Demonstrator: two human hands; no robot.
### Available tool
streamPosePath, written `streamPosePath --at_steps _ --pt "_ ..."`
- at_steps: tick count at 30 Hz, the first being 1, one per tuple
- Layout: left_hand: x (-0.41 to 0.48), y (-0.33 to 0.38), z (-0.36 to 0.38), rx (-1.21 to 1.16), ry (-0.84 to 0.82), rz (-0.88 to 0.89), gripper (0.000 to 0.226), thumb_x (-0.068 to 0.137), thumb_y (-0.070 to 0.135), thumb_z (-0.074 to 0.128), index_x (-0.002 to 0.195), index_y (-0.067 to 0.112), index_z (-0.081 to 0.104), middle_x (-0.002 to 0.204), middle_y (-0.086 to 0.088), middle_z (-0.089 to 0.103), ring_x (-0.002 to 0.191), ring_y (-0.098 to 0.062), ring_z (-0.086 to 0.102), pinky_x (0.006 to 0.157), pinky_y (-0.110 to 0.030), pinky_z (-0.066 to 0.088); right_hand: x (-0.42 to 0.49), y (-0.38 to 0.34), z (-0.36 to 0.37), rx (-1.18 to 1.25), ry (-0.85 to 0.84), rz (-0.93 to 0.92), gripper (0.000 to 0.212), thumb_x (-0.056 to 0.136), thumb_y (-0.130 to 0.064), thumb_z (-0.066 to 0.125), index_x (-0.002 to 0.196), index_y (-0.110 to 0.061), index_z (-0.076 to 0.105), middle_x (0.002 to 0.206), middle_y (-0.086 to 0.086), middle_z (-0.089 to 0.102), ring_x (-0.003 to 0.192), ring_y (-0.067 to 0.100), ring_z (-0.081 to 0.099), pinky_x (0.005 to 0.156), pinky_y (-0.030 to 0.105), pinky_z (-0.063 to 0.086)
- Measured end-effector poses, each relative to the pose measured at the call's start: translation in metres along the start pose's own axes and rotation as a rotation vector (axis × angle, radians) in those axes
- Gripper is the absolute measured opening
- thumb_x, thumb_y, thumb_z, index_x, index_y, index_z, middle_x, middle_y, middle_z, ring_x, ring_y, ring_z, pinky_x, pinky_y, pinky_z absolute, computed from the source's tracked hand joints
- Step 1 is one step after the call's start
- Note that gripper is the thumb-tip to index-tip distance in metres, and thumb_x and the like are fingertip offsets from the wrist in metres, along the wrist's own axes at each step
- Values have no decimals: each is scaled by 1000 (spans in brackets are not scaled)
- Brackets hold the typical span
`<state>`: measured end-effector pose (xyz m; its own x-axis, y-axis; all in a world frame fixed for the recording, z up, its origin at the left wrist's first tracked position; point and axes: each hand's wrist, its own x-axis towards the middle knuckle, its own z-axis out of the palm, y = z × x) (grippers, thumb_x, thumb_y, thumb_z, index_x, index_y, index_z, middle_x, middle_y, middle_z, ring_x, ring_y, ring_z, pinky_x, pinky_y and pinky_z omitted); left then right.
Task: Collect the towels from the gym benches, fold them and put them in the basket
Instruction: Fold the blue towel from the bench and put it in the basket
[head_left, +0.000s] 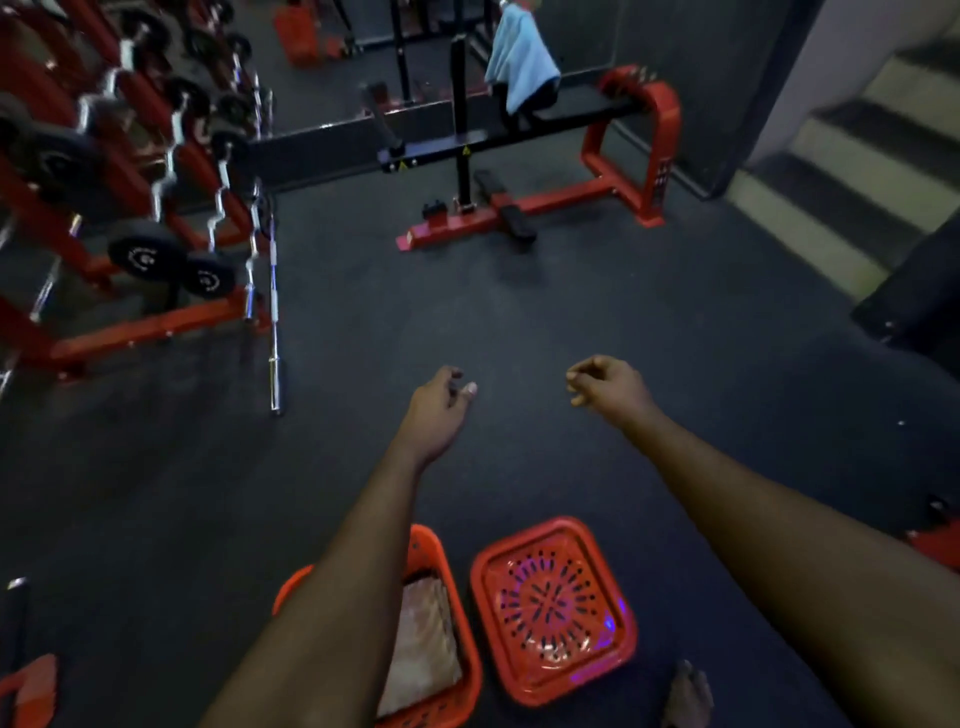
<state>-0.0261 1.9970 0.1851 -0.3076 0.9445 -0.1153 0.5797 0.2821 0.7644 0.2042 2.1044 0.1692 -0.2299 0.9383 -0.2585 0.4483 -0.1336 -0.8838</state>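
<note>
Dark gym floor (519, 312); left hand (441, 410) and right hand (608, 387) reach forward empty, fingers loosely curled. Best walk to the blue towel (519, 62) ahead and lift it by two corners.

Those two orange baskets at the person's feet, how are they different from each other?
The left basket holds a pale folded towel, while the right basket shows its slotted bottom. The left basket is partly hidden behind the person's left forearm, while the right basket is in full view. Both are orange plastic and stand side by side on the dark floor.
</note>
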Motion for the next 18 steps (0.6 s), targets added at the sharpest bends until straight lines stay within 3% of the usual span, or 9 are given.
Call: streamPosePath --at_steps 2,5,9,18 --pt "20 42 26 -5 42 12 35 97 31 53 125 9 54 114 -13 67 100 -24 64 85 -26 46 22 -9 -48 8 -5 -41 12 91 -10 64 82 -17 62 80 8 67 47 4 63 50 15 47" --pt "45 112 62 -45 94 13 35 98 31 52 125 10 54 112 -11 67 94 -19 61 81 -24 42 51 -26 -124 14 -29 -86 15 92 -9 62 80 -17 61 78 8 66 44 -2 60 42 9 42" --pt "88 174 86 -51 86 19 35 97 33 52 125 12 53 107 -10 66 98 -23 63 85 -31 48 94 -48 -187 36 -27 -136 10 93 -14 62 83 -15 62 80 8 68 60 11 64 45 12 44" --pt "268 240 100 -48 183 66 37 98 34 51 127 11 51 108 -7 63 97 -19 61 82 -26 43 277 -89 -252 27 -46 -223 6 92 -16 63 93 -10 65 81 6 70 59 14 65 52 20 48"
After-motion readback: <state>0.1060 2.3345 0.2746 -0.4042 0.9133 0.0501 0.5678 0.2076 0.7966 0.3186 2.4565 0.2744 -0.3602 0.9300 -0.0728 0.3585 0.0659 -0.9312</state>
